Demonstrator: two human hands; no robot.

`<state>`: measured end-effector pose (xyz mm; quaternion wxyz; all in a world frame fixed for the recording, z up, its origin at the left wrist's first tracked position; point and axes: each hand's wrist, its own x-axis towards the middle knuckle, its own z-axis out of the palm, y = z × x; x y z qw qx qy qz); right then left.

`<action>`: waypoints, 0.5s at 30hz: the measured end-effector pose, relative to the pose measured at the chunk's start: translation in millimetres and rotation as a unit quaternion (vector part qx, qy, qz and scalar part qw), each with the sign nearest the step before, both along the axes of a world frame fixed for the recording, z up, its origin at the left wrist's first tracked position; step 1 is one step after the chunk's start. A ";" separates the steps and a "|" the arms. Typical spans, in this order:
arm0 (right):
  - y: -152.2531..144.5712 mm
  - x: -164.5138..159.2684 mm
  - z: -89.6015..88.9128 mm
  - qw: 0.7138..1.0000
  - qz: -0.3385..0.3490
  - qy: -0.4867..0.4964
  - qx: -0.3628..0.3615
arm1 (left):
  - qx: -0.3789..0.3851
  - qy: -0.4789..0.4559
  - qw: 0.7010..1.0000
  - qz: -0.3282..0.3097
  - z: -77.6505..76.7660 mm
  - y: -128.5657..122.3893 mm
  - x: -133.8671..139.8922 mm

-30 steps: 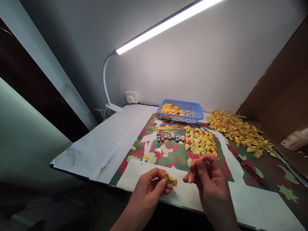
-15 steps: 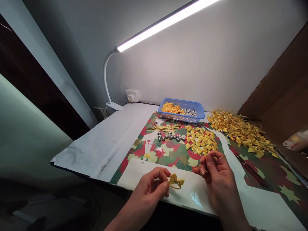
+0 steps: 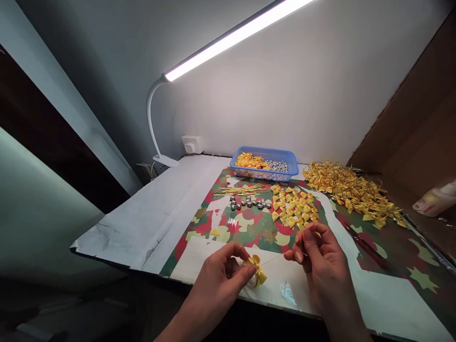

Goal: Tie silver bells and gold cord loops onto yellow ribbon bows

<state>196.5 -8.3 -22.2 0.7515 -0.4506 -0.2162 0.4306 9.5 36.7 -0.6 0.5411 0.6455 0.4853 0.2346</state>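
Between the thumb and index finger of my left hand (image 3: 224,280), a yellow ribbon bow (image 3: 260,276) with a loop of gold cord is pinched just above the table's front edge. A thin thread (image 3: 272,261) runs from the bow across to my right hand (image 3: 320,259). The right fingertips are pressed together on it; whether they also hold a needle is too small to make out. Just beyond that hand, several yellow bows (image 3: 297,206) lie in rows. Left of them are silver bells (image 3: 249,203) and a bundle of gold cords (image 3: 242,190).
A blue basket (image 3: 294,166) with yellow bows and silver bells stands by the wall. To the right lie a heap of corded bows (image 3: 351,187) and dark-red scissors (image 3: 366,244). A white bottle (image 3: 434,199) is at far right. A lit lamp (image 3: 235,40) hangs above.
The bow in my left hand has turned and sits closer against the fingertips, its cord loop now partly hidden. A thread now shows between the hands. My right hand has barely moved.
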 end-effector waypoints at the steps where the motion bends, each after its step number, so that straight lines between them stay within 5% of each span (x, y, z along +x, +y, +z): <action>1: -0.3 -0.2 -0.5 1.000 0.002 0.000 0.001 | -0.003 -0.006 1.000 0.004 -1.0 1.3 0.7; 15: -2.5 -1.3 3.1 1.000 0.001 -0.014 0.027 | 0.018 -0.092 0.996 0.013 0.2 1.9 8.3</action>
